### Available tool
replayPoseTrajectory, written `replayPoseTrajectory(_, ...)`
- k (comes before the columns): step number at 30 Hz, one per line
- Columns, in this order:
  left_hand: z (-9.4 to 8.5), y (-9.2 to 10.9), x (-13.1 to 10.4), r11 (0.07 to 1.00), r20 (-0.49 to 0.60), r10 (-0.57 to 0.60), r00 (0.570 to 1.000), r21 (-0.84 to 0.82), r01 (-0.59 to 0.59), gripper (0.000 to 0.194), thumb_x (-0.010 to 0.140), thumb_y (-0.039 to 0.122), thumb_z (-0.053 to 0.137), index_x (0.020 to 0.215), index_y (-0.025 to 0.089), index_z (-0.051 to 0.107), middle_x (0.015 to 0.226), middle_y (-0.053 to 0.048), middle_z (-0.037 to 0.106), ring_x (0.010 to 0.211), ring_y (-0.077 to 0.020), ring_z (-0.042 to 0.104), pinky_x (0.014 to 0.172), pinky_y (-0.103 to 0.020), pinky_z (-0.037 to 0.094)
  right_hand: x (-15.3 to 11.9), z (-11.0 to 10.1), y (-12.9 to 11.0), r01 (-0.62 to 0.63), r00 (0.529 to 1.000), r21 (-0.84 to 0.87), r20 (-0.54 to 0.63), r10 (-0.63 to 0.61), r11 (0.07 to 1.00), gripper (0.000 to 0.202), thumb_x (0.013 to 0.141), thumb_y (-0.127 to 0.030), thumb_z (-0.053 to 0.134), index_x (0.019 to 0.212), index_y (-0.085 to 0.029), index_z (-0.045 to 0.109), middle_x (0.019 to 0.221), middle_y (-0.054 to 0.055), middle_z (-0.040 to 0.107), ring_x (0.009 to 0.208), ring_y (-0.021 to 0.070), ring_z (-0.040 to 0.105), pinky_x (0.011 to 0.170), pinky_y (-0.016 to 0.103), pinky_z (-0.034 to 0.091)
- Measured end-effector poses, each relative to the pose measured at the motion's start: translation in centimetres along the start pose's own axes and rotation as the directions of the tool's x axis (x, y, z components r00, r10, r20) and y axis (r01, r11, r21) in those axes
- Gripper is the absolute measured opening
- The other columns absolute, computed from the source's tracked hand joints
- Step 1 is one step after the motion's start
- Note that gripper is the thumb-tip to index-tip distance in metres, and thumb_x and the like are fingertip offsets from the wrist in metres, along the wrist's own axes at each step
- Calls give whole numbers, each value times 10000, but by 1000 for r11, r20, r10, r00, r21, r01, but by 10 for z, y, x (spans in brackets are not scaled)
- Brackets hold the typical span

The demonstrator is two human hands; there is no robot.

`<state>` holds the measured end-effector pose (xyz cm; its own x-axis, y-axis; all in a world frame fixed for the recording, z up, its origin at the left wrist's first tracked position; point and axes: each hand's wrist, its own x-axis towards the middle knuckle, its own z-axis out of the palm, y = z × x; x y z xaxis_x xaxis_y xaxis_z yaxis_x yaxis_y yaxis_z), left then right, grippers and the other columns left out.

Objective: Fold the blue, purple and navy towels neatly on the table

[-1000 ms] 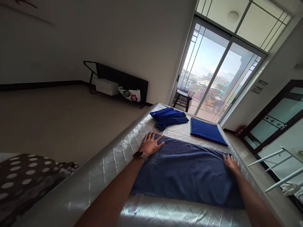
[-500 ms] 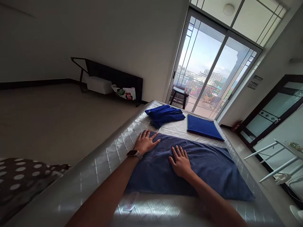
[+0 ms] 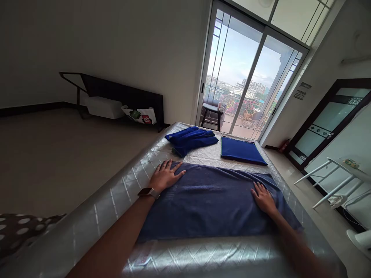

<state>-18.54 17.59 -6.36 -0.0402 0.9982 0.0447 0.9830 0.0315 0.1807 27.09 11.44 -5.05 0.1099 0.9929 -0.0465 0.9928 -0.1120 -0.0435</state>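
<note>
A dark blue cloth [image 3: 208, 204] lies spread across the plastic-covered mattress [image 3: 113, 208]. My left hand [image 3: 164, 177] rests flat on the cloth's far left corner, fingers apart, with a watch on the wrist. Toward the cloth's right side, my right hand [image 3: 263, 199] presses down with its fingers spread. Neither hand grips anything. Beyond the cloth, a crumpled bright blue cloth [image 3: 193, 141] lies at the left and a neatly folded blue cloth [image 3: 242, 150] at the right.
A dark bench [image 3: 121, 92] with a white box [image 3: 104, 107] and a printed bag [image 3: 140, 115] stands by the wall. A polka-dot cloth [image 3: 23, 231] is at lower left. A white-legged table [image 3: 352, 170] stands right, before a glass sliding door [image 3: 234, 58] at the back.
My right hand has slid rightward over the dark blue cloth, away from my left hand, and the cloth looks smoother between them. My left hand stays at the corner. The view has shifted slightly.
</note>
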Motion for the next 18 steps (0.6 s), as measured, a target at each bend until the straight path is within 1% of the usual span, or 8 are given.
replayPoseTrajectory(2,1,-1,1,1000,3,1,1000,9,-1,746,926,711,263,1559,317,298,1637,-102,308,1508,-334,251,1201,-515,192,1,1,40,-98,995,-13,-21,98,995,631,1024,-482,159,1592,-227,259,1643,12,286,1510,181,255,1231,402,213)
replayPoseTrajectory(4,1,-1,1,1000,12,-1,1000,27,1,744,929,701,265,1562,311,291,1639,-108,301,1512,-331,243,1206,-508,183,-2,1,67,-146,989,-18,-29,145,989,631,1024,-466,141,1587,-218,279,1640,15,293,1505,178,270,1229,386,218)
replayPoseTrajectory(7,0,-1,0,999,20,1,1000,46,-1,746,932,693,263,1563,297,293,1639,-117,295,1517,-328,230,1210,-505,173,-9,-3,78,-139,990,-6,-13,139,990,631,1027,-461,136,1581,-205,295,1639,35,298,1509,200,262,1227,427,217)
replayPoseTrajectory(9,-1,-1,0,999,19,3,1000,37,-3,755,928,702,249,1562,296,298,1638,-113,299,1515,-335,232,1204,-524,184,-18,-7,66,-125,992,6,-17,125,992,626,1029,-469,155,1571,-203,320,1636,48,305,1516,226,245,1225,468,212)
replayPoseTrajectory(11,0,-2,1,1000,15,4,1000,22,-5,765,922,712,234,1561,298,301,1637,-106,300,1513,-344,234,1196,-543,198,-29,-9,41,-61,996,22,-56,62,998,608,1027,-486,212,1557,-226,357,1633,44,314,1521,244,229,1226,486,201)
replayPoseTrajectory(13,1,-3,1,1000,12,10,1000,17,-10,769,919,711,236,1561,294,302,1637,-104,299,1514,-345,231,1195,-547,202,-42,-8,8,91,992,45,-97,-86,995,583,1021,-499,280,1546,-265,382,1625,30,331,1519,247,234,1229,483,195)
replayPoseTrajectory(15,2,-5,1,1000,7,16,1000,21,-16,767,920,700,247,1561,282,305,1635,-111,303,1514,-343,232,1197,-540,200,-54,-4,-27,245,967,87,-97,-237,965,563,1020,-510,312,1538,-304,392,1614,15,354,1511,241,260,1228,474,202)
replayPoseTrajectory(18,3,-5,1,999,9,14,1000,31,-15,769,924,688,253,1566,266,295,1633,-127,305,1508,-339,252,1204,-527,190,-64,3,-68,360,933,126,-48,-357,924,548,1023,-528,311,1535,-344,382,1619,-11,341,1511,223,258,1230,462,194)
